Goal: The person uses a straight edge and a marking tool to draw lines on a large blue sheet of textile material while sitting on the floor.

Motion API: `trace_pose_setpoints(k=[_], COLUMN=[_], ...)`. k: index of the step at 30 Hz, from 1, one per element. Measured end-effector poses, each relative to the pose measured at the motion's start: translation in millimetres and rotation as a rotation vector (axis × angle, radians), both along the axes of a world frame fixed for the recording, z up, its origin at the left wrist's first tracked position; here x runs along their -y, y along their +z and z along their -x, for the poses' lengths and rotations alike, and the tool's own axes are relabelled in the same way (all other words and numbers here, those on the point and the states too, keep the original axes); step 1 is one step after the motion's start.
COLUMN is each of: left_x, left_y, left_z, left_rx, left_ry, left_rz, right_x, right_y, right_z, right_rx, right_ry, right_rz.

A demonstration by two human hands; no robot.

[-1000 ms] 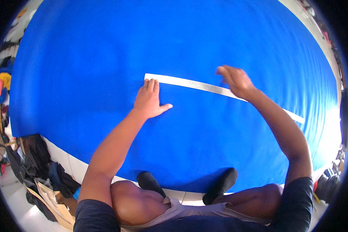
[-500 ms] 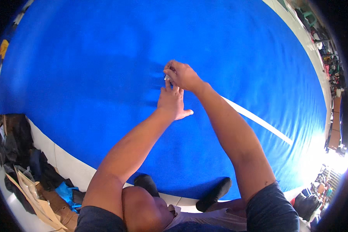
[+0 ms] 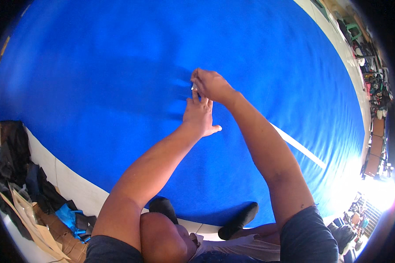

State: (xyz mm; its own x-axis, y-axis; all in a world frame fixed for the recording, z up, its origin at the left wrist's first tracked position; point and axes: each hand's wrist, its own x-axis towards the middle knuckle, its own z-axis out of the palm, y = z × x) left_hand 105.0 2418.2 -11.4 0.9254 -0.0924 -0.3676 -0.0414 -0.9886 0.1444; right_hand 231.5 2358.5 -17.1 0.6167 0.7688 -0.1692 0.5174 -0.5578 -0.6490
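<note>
A wide blue cloth (image 3: 118,144) lies spread out before me. My left hand (image 3: 198,117) rests palm down on it, with fingers pointing away from me and thumb stretched out to the right. Just beyond its fingertips, my right hand (image 3: 210,84) is closed in a pinch. A small whitish piece (image 3: 194,87) shows between the right hand's fingers, close to the left fingertips. Its kind is too small to make out, and the right fingers partly cover it.
A long narrow white strip (image 3: 300,148) lies on the cloth beyond my right forearm. Dark fabric (image 3: 13,149), cardboard (image 3: 52,228) and a bright blue bundle (image 3: 70,217) lie at the left edge. My feet in dark socks (image 3: 239,220) touch the cloth's near edge. Clutter lines the right side.
Both hands have shifted slightly to the right over the cloth, keeping the same pose. The view has turned a little. The right hand still pinches the small whitish piece.
</note>
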Motion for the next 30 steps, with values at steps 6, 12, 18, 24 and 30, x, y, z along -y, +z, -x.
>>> trace_pose_setpoints(k=[6,12,18,24,30], left_x=[-0.5,1.3,-4.0,-7.4,-31.7], left_y=[2.2,3.3,-5.9,-13.2,-14.6], left_z=[1.4,-1.7,6.7,22.3,60.1], left_rx=[-0.033,-0.055,0.072,0.226,0.312], left_ry=[-0.010,-0.022,0.024,0.093,0.155], left_rz=[-0.037,-0.022,0.035,0.102,0.112], right_x=[-1.3,3.2,12.9,80.9,193.7], right_y=[-4.0,-9.4,-2.7,2.0,-28.8], right_z=[5.1,5.5,14.9,61.9,121.3], right_rx=[0.050,0.015,0.035,-0.122,0.443], right_ry=[0.023,-0.027,-0.258,-0.922,-0.785], right_rz=[0.012,0.009,-0.118,-0.404,-0.004])
